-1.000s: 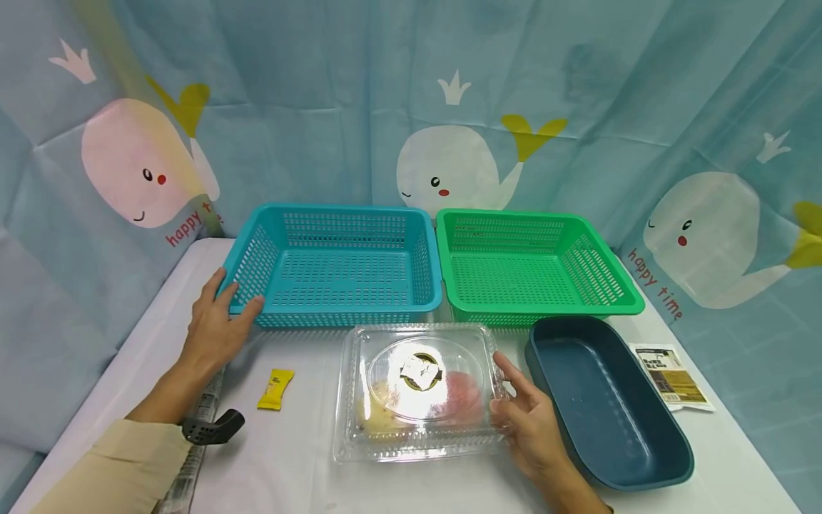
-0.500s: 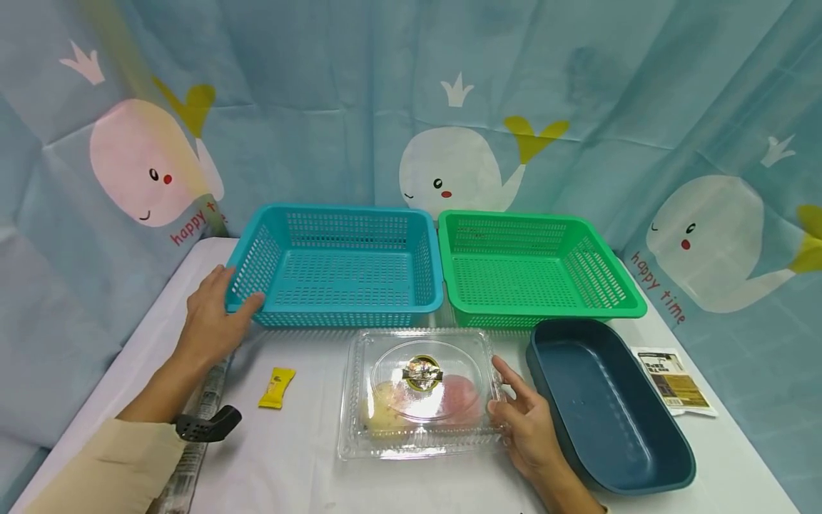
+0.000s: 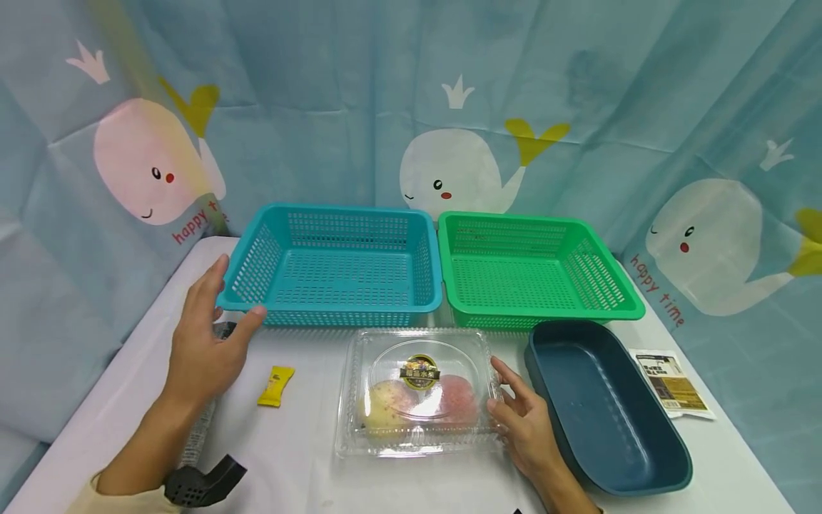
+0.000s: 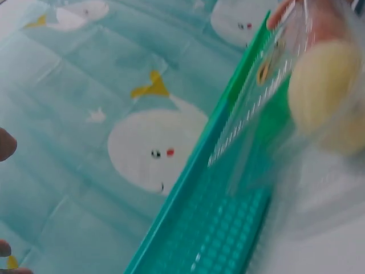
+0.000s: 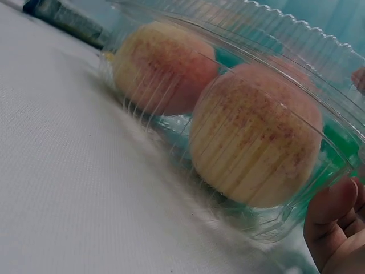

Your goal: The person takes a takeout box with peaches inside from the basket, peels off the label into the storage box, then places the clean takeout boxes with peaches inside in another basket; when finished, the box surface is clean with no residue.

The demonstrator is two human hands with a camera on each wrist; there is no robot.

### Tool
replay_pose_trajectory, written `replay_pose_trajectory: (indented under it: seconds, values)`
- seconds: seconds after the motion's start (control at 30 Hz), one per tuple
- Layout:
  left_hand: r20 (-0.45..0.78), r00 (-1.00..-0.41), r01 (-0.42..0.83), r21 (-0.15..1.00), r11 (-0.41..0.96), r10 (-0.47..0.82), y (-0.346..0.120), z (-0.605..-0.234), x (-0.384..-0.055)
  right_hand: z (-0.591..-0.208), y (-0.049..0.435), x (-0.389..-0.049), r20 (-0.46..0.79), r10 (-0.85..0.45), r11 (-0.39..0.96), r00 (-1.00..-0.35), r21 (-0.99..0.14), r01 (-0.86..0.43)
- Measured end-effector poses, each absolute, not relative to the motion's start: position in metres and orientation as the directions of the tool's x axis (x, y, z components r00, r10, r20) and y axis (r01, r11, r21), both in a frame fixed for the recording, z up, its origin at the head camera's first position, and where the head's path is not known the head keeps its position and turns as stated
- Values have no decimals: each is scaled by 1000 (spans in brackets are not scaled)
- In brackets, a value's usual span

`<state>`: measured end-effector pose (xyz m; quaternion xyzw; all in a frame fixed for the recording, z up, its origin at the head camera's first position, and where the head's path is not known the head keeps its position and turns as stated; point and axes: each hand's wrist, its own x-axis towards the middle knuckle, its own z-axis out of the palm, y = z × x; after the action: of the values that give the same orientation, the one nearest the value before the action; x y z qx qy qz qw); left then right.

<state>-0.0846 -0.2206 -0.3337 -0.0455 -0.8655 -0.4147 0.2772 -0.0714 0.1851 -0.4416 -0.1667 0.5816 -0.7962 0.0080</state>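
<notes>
At white table [image 3: 276, 460], our right hand [image 3: 529, 428] pinches clear rectangular plastic clamshell [image 3: 417, 392], likely steadying it; left hand [image 3: 207, 350] spread wide near blue mesh basket [image 3: 347, 310].

The left hand [image 3: 208, 350] has eased back beside the blue basket [image 3: 347, 310]

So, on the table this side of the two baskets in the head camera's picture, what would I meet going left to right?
Left hand, small yellow packet, clear container with fruit inside, right hand, dark blue tub, white-and-brown packet.
</notes>
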Motion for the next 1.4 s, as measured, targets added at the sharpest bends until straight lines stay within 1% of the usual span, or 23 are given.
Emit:
replay_pose_trajectory:
  seconds: [0.1, 0.27, 0.5, 0.7, 0.87, 1.0, 1.23, 1.4]
  values:
    - [525, -841, 348, 708, 615, -129, -211, -332, -75, -441, 185, -71, 255, -207, -318, -945, -931, -181]
    - [509, -857, 382, 737, 557, -86, -195, -338, -66, -441, 184, -71, 258, -209, -306, -943, -933, -188]
    - [472, -881, 408, 793, 453, -33, -179, -355, -63, -442, 184, -71, 259, -212, -306, -942, -933, -187]
    - [443, -896, 389, 795, 466, -7, -168, -367, -64, -442, 185, -71, 256, -205, -287, -945, -938, -192]
    - [403, -914, 380, 816, 437, 41, -161, -379, -64, -441, 185, -71, 249, -210, -285, -945, -941, -185]
    - [348, -933, 355, 843, 404, 92, -156, -387, -65, -441, 185, -71, 246, -210, -281, -946, -942, -183]
    - [268, -956, 294, 857, 424, 120, -150, -396, -65, -442, 185, -72, 264, -211, -289, -941, -937, -198]
    - [191, -970, 240, 869, 432, 153, -146, -401, -66, -441, 184, -71, 246, -189, -271, -951, -944, -191]
